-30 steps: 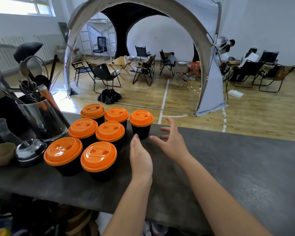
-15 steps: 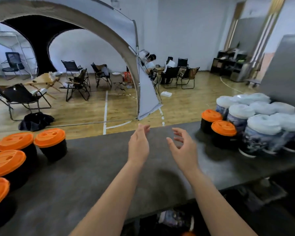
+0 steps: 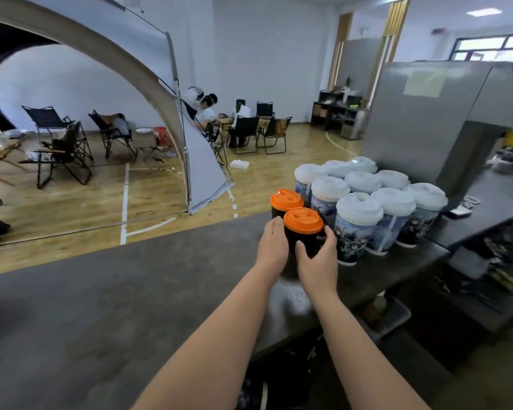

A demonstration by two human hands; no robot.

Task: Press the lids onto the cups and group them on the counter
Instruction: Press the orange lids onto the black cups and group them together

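Cups, black, with orange lids: two in view, standing on the dark desk (image 3: 107, 291) toward its right end, both upright, long axes vertical, lids uppermost and looking seated.

Item 1, left hand (image 3: 271, 247): fingers straight and together, palm turned inward, laid against the left flank of the near cup (image 3: 304, 241). It touches the wall flat and does not curl round it.

Item 2, near cup: sits directly between the two hands and just beyond them, away from the person. Its orange lid (image 3: 303, 220) faces up with the sip opening visible on top. No tilt can be made out.

Item 3, far cup (image 3: 279, 210): stands just behind and slightly left of the near cup, touching or nearly touching it; contact cannot be settled. It lies beyond the left hand's fingertips.

Item 4, right hand (image 3: 319, 255): fingers curved round the right and front of the near cup, thumb toward the person, gripping its wall below the lid.

Item 5, white-lidded cups (image 3: 359, 208): a close cluster of taller printed cups just to the right of the orange pair, upright, nearest one beside the right hand's fingertips.

Judgement: both hands are equally near the near cup and bracket it. A sideways shift to the left would be unobstructed, since open desk lies that way. The white-lidded cluster crowds the right side, so the right hand's knuckles risk nudging it.
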